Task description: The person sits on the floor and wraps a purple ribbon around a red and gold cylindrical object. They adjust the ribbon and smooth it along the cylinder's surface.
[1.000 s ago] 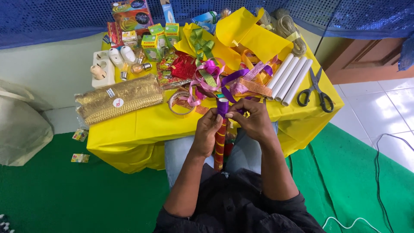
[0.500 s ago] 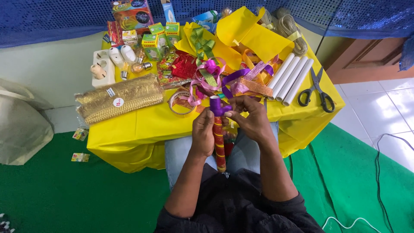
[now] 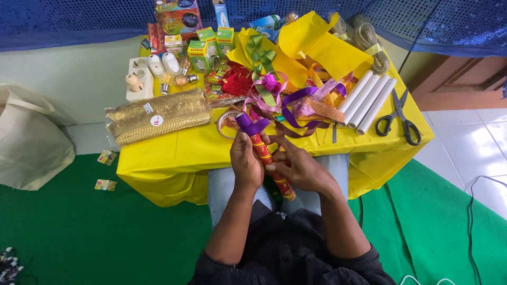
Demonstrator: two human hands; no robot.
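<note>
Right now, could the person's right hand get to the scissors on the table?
Probably yes. The scissors lie in the open near the table's right edge, with nothing over them. The right hand is busy on the red patterned stick, so it would have to let go.

The person wears a black top with sleeves (image 3: 364,258) pushed up above the elbows, so both forearms are bare. Light blue trousers (image 3: 224,182) cover the knees. No rings or watch visible.
</note>
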